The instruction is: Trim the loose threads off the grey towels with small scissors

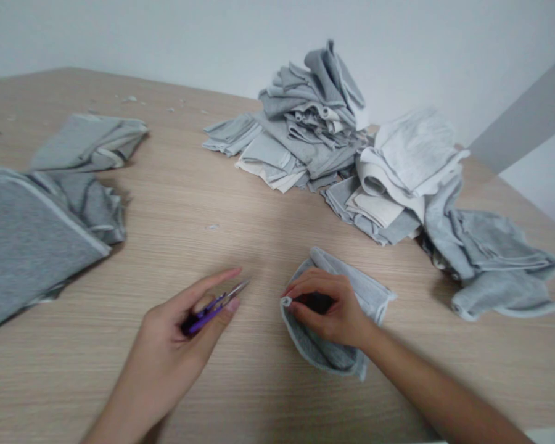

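Counter (166,203) = light wood-look top, fine straight grain, matte, with a far edge that meets a plain pale wall (166,37); darker grey diagonal band (527,105) on the room's right side. Light soft, view a bit blurry.

Far left: tiny pale scraps (129,98) scattered near the back edge. In front of them a folded light-grey cloth (74,142), creased, twisted at its right end. Nearer, a big heather-grey cloth (23,246), flat knit look, pale seam running diagonally to a pointed corner, cut off by the frame; darker crumpled cloth (97,206) bunched behind it.

Left hand (171,345): fingers grasping purple-handled snips (208,317), slim metal blades pointing up and right, index finger extended above. Small white scrap (211,227) on bare wood beyond.

Centre back: tall messy heap (305,135) of grey pieces, layered, rumpled, some edges curled, off-white bits mixed in.

Right hand (333,302): fingers pinching a small whitish curled edge of the small grey cloth (367,290), which lies on the counter partly under the hand, right of the snips, roughly pouch-shaped, soft, raised seams.

Right back: white-and-grey stack (411,148), thick fold rolled at its left side. Far right, loose grey folds (499,246), wavy, pale edging, slumped against the stack
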{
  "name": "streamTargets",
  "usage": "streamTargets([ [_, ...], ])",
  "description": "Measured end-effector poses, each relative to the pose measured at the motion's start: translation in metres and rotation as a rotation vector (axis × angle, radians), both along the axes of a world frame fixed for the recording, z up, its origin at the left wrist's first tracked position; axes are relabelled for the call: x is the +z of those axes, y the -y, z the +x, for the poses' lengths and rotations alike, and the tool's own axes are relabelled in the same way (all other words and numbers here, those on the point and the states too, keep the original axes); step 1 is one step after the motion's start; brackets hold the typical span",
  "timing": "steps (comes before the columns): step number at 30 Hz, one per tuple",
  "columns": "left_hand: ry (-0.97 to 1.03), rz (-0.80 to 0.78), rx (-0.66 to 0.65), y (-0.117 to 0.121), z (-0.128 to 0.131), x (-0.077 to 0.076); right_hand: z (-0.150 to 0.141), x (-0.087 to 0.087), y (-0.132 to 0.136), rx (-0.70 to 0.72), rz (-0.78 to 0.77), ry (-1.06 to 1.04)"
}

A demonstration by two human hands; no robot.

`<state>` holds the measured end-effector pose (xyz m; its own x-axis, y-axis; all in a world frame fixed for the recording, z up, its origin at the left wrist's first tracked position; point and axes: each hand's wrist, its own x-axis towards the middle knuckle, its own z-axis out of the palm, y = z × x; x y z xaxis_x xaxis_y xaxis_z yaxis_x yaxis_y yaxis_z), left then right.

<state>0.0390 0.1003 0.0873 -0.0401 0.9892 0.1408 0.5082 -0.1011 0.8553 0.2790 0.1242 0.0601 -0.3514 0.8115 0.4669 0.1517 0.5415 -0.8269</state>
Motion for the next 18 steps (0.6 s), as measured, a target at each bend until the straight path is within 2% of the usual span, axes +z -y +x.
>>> streamTargets([
  [3, 0.049, -0.020, -0.121, 0.008, 0.006, 0.000, 0.000, -0.001, -0.001, -0.015, -0.026, -0.018],
  [6, 0.077, -0.026, -0.170, 0.012, 0.010, -0.005, 0.000, -0.002, -0.002, -0.018, -0.035, -0.018],
  [12, 0.063, 0.000, -0.151, 0.012, 0.009, -0.019, 0.000, -0.002, -0.002, -0.017, -0.041, -0.028],
  [18, 0.035, 0.017, -0.121, 0.014, 0.009, -0.023, 0.000, -0.003, -0.001, -0.013, -0.048, -0.037],
])
